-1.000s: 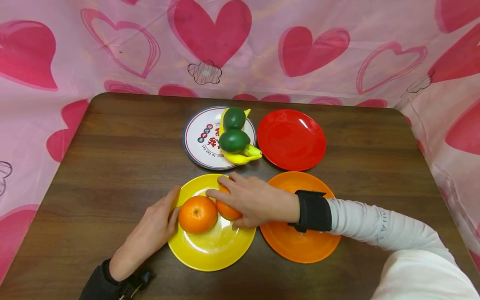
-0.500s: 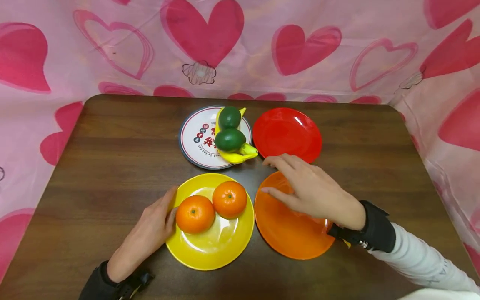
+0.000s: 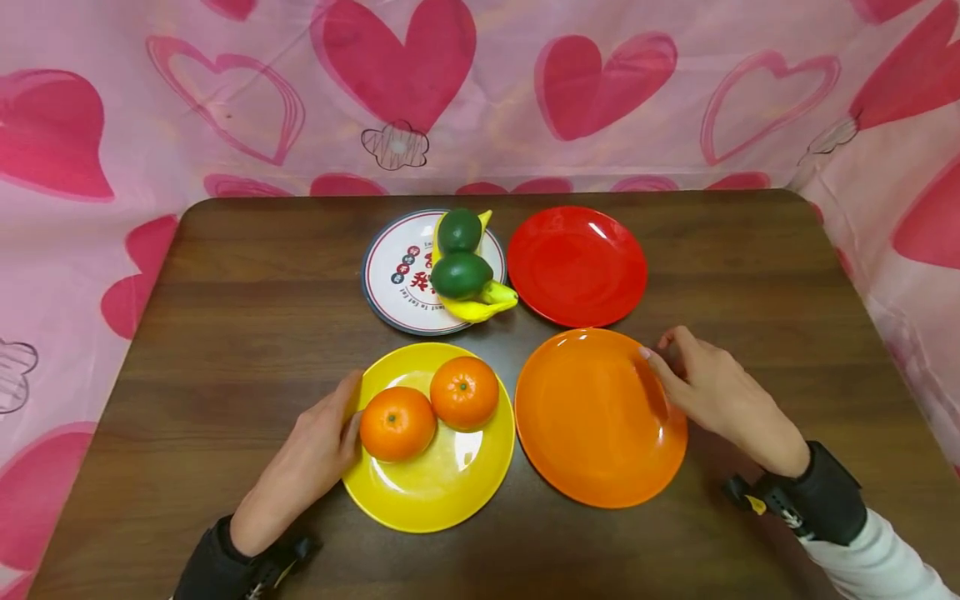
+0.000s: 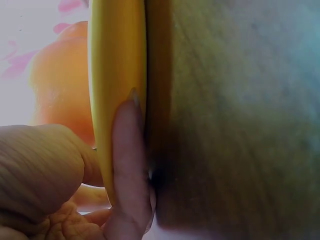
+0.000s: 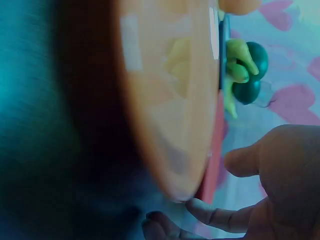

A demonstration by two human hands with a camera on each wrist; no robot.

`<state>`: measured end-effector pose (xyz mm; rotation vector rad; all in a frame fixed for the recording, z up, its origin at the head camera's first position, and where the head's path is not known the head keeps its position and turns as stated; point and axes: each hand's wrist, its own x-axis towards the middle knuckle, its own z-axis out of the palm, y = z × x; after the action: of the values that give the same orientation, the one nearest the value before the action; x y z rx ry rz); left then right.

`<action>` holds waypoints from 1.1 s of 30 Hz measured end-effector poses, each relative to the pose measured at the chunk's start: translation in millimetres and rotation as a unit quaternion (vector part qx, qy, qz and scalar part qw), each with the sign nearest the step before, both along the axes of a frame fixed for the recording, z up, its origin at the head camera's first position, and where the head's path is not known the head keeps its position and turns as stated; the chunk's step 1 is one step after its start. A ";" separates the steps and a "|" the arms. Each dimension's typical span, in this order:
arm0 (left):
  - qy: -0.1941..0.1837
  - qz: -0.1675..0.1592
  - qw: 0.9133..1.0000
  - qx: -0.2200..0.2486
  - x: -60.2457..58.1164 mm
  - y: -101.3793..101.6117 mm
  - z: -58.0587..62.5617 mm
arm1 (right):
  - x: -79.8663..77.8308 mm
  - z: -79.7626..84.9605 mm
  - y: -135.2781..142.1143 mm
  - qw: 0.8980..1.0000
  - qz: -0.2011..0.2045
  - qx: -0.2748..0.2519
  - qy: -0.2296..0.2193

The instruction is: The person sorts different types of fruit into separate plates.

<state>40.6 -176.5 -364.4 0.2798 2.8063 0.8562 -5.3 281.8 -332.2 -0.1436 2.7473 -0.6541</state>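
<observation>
In the head view my left hand (image 3: 317, 440) grips the left rim of a yellow plate (image 3: 427, 504). The left wrist view has a finger (image 4: 129, 150) along the plate's outer side and the thumb over its inner side. Two oranges (image 3: 397, 423) sit side by side on that plate. My right hand (image 3: 720, 390) is at the right rim of an orange plate (image 3: 600, 425), which bears nothing. From the right wrist, one fingertip (image 5: 196, 207) appears right at this rim, while the thumb stands apart from it.
Behind the yellow plate, a white plate (image 3: 390, 287) bears yellow bananas (image 3: 480, 310) and two dark green fruits (image 3: 461, 276). A red plate (image 3: 577, 267) lies behind the orange one. The brown wooden table (image 3: 247, 333) backs onto a pink heart-patterned cloth (image 3: 502, 100).
My right hand has let go of the second orange, left it on the yellow plate, and moved right across the orange plate to its right rim. The left hand has kept its grip.
</observation>
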 end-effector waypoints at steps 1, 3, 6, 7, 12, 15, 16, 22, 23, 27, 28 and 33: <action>-0.001 -0.002 1.000 -0.001 -0.6 0.2 0.2 | 1.9 -3.0 2.6 1.000 -0.008 -0.003 -0.011; -0.002 -0.001 1.000 -0.005 -1.7 0.4 0.6 | 5.2 -7.9 6.0 0.999 -0.019 -0.010 -0.034; -0.013 0.006 1.000 -0.011 -1.7 -0.5 1.6 | 9.7 -12.8 7.0 0.998 -0.030 -0.016 -0.055; -0.017 0.008 1.000 -0.012 -1.6 -0.7 2.2 | 11.2 -13.8 6.5 0.998 -0.031 -0.017 -0.058; -0.027 0.009 1.000 -0.012 -2.8 -1.9 5.7 | 18.5 -17.8 2.1 0.998 -0.029 -0.010 -0.045; -0.032 -0.006 0.999 -0.008 -6.2 -3.0 8.8 | 22.9 -20.2 0.3 0.999 -0.025 0.000 -0.027; -0.038 -0.010 0.999 -0.011 -8.0 -3.5 10.5 | 24.1 -21.0 0.0 0.999 -0.024 0.004 -0.022; -0.080 -0.021 0.994 -0.073 -23.6 -8.1 31.1 | 25.9 -23.9 -1.1 0.999 -0.024 0.025 -0.015; -0.077 -0.023 0.993 -0.084 -26.8 -8.6 36.3 | 25.8 -24.3 -1.2 0.999 -0.026 0.027 -0.018; -0.040 -0.031 0.993 -0.104 -40.0 -5.9 59.1 | 26.4 -25.1 -1.3 0.999 -0.028 0.026 -0.019; -0.024 -0.033 0.993 -0.106 -43.4 -3.5 65.2 | 26.6 -25.2 -1.3 0.999 -0.029 0.025 -0.020; 0.051 -0.053 0.989 -0.125 -64.5 18.6 93.8 | 27.0 -26.2 -1.7 0.999 -0.031 0.028 -0.016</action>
<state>-23.9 -157.9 -270.6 0.4399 2.9208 0.4739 21.7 280.1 -358.4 -0.0361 2.7445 -0.5893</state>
